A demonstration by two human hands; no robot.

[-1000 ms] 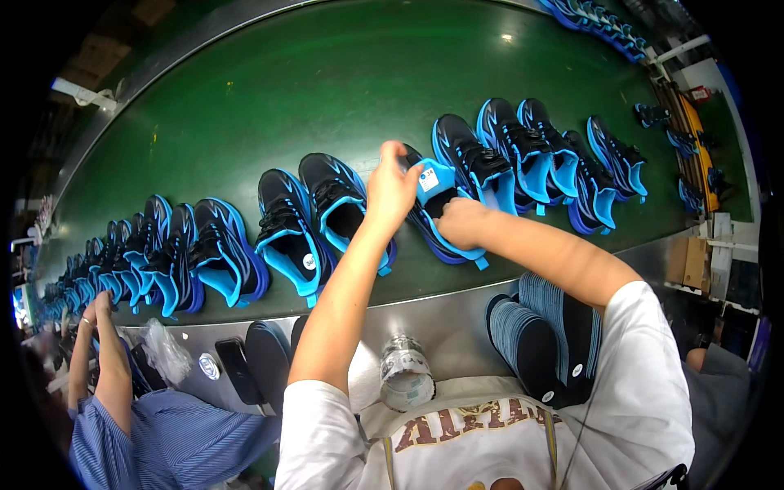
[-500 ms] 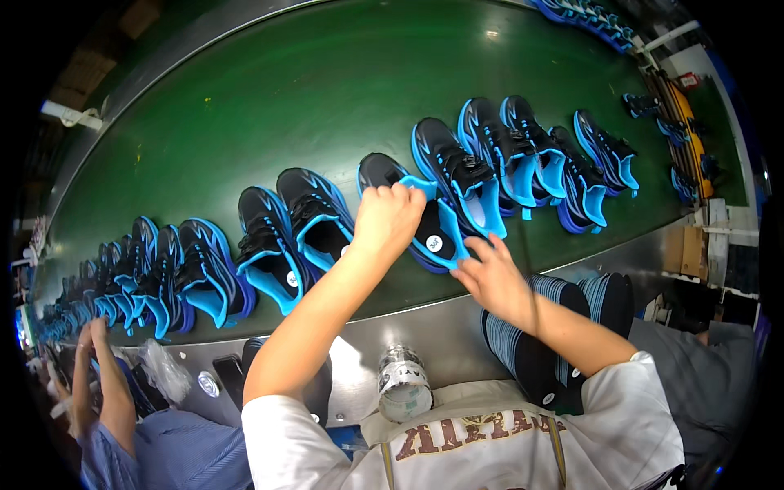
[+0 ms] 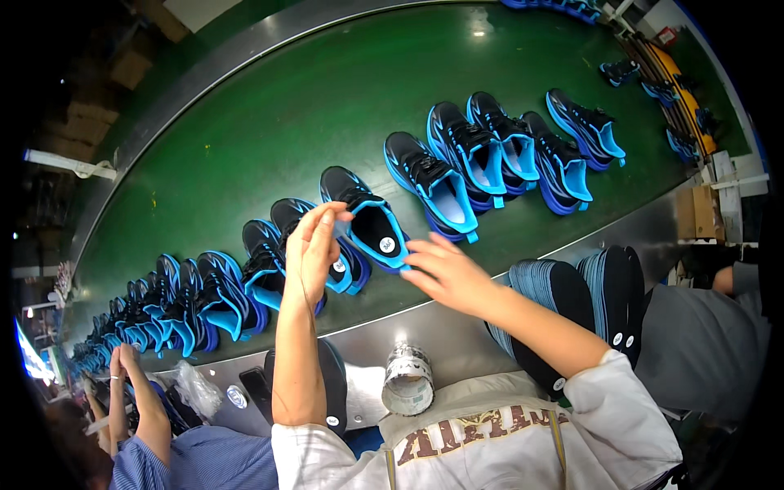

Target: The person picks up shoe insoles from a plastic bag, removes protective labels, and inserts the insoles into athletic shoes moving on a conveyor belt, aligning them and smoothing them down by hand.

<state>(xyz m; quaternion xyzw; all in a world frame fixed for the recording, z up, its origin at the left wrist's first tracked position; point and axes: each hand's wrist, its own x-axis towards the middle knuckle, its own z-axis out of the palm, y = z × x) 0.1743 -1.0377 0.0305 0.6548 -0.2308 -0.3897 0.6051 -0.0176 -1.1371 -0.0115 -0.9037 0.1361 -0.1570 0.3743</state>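
A long row of black and blue sneakers lies on a green conveyor belt (image 3: 245, 131). My left hand (image 3: 314, 245) is raised over one sneaker (image 3: 290, 220), fingers straight and together, holding nothing that I can see. My right hand (image 3: 445, 273) hovers open just right of the heel of another sneaker (image 3: 367, 220) with a black insole and a round white sticker inside. Its fingertips nearly touch the blue heel.
Stacks of black insoles (image 3: 588, 294) stand on edge by my right arm. A roll of tape (image 3: 407, 380) sits on the steel ledge (image 3: 441, 327) in front of me. Another person in a blue shirt (image 3: 147, 441) works at my left. More sneakers (image 3: 563, 155) continue to the right.
The sneakers have drifted left along the belt. Both my hands have come off the sneaker they were pressing into and now hang just above and beside it.
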